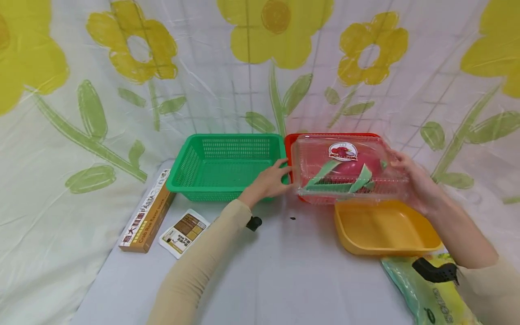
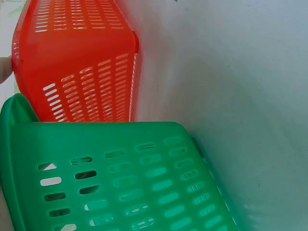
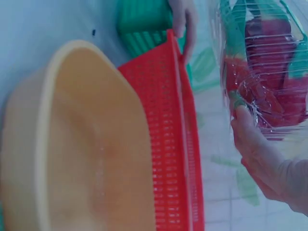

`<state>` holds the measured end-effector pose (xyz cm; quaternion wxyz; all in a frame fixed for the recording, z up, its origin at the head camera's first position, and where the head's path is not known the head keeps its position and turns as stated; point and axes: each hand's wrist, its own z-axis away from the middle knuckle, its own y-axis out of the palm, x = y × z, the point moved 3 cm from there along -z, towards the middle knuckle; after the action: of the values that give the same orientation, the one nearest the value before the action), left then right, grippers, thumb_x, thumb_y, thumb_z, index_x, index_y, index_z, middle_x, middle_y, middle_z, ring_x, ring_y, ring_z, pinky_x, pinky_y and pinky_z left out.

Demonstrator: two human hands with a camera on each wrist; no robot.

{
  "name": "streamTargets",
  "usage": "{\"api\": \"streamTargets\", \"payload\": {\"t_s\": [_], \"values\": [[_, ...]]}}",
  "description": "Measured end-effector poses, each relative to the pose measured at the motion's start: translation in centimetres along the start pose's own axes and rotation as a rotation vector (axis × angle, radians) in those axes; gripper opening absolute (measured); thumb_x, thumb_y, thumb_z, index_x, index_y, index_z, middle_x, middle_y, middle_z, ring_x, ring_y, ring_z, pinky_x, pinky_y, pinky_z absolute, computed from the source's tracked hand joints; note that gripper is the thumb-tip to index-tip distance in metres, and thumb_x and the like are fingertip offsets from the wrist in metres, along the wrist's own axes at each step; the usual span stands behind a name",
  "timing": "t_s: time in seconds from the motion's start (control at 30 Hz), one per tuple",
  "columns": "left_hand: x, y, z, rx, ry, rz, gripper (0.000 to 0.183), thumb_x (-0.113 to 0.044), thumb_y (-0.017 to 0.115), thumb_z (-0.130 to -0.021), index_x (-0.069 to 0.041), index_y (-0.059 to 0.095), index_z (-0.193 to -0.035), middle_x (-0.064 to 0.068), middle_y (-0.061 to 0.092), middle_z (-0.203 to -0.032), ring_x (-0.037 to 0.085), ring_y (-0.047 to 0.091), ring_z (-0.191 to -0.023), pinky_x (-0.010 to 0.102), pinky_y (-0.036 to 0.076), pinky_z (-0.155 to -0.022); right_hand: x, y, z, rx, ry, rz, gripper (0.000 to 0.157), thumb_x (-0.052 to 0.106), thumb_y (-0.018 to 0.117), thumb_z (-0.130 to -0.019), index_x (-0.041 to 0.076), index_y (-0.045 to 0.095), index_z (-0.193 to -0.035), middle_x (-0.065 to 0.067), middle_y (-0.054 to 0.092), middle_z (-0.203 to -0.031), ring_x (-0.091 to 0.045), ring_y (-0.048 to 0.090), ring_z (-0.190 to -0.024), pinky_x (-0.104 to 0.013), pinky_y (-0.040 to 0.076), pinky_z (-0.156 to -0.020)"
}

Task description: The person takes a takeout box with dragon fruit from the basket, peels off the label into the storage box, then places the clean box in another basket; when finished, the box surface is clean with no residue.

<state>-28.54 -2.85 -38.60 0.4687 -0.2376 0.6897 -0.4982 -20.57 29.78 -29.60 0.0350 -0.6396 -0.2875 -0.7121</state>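
Note:
My right hand (image 1: 416, 183) grips the right end of a clear plastic box (image 1: 308, 155), held over the red basket (image 1: 289, 143). Inside the box is a pink-red fruit with green strips, probably a dragon fruit, and a round label sits on the lid. In the right wrist view the thumb presses the box's end. My left hand (image 1: 270, 181) reaches over the right rim of the green basket (image 1: 227, 190), fingers loosely extended beside the box's left end. At the red basket's rim a fingertip (image 2: 5, 69) shows in the left wrist view; whether it touches is unclear.
A yellow-orange basin (image 1: 382, 230) stands in front of the red basket. Below it lies a green-yellow bag (image 1: 430, 293). At left are a pasta box (image 1: 148, 212) and a flat printed packet (image 1: 184, 232). A flower-patterned curtain (image 1: 211, 90) hangs behind the baskets.

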Motion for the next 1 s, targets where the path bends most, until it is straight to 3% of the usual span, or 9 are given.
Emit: {"api": "streamTargets", "payload": {"t_s": [0.3,0.5,0.63,0.7,0.77,0.87,1.0], "values": [[-0.1,-0.3,-0.1,0.021,0.009,-0.008,0.066,-0.051,0.054,-0.096,-0.029,0.035,-0.155,0.005,0.019,-0.162,0.033,0.044,-0.133,0.053,0.040,-0.105,-2.9,0.7,3.3,-0.053,0.073,0.199,0.044,0.023,0.035,-0.105,0.036,0.025,-0.145,0.006,0.041,-0.138,-0.015,0.057,-0.114,-0.040,0.054,-0.088],[-0.1,-0.3,-0.1,0.050,0.014,0.034,0.070,-0.062,0.052,-0.093,-0.029,0.037,-0.153,0.008,0.017,-0.163,0.037,0.040,-0.136,0.053,0.040,-0.106,-4.6,2.2,4.7,0.004,0.045,0.189,0.043,0.018,0.032,-0.105,0.033,0.028,-0.146,0.005,0.048,-0.135,-0.019,0.063,-0.111,-0.042,0.055,-0.086],[-0.1,-0.3,-0.1,0.065,0.032,0.007,0.056,-0.032,0.055,-0.101,-0.026,0.038,-0.153,0.011,0.015,-0.163,0.037,0.052,-0.122,0.048,0.050,-0.093,-5.5,3.3,5.5,0.044,0.033,0.162,0.043,0.016,0.031,-0.106,0.032,0.030,-0.146,0.004,0.056,-0.130,-0.027,0.069,-0.102,-0.042,0.056,-0.085],[0.0,-0.2,-0.1,0.069,0.030,0.013,0.057,-0.028,0.057,-0.100,-0.026,0.038,-0.153,0.010,0.015,-0.163,0.036,0.051,-0.123,0.046,0.050,-0.093,-6.0,3.7,5.8,0.051,0.035,0.186,0.043,0.017,0.030,-0.106,0.033,0.031,-0.146,0.004,0.057,-0.129,-0.028,0.070,-0.100,-0.041,0.056,-0.085],[0.1,-0.1,-0.1,0.069,0.021,0.026,0.057,-0.033,0.056,-0.100,-0.027,0.037,-0.153,0.009,0.015,-0.163,0.035,0.047,-0.128,0.048,0.048,-0.097,-6.5,4.1,6.1,0.040,0.037,0.219,0.044,0.018,0.031,-0.106,0.034,0.032,-0.147,0.006,0.055,-0.131,-0.024,0.068,-0.104,-0.040,0.055,-0.086],[0.2,-0.1,-0.2,0.059,0.019,0.021,0.068,-0.056,0.056,-0.094,-0.028,0.038,-0.153,0.008,0.018,-0.162,0.034,0.036,-0.139,0.051,0.038,-0.108,-7.5,4.6,6.5,-0.010,0.068,0.278,0.045,0.021,0.033,-0.105,0.035,0.031,-0.148,0.007,0.048,-0.136,-0.016,0.062,-0.112,-0.039,0.055,-0.088],[0.2,-0.1,-0.2,0.055,0.037,0.005,0.070,-0.062,0.052,-0.093,-0.028,0.038,-0.153,0.008,0.019,-0.162,0.034,0.035,-0.139,0.052,0.036,-0.109,-8.9,5.0,6.8,-0.111,0.150,0.346,0.050,0.025,0.037,-0.104,0.035,0.025,-0.152,0.001,0.030,-0.147,-0.016,0.046,-0.124,-0.045,0.049,-0.096]]}}
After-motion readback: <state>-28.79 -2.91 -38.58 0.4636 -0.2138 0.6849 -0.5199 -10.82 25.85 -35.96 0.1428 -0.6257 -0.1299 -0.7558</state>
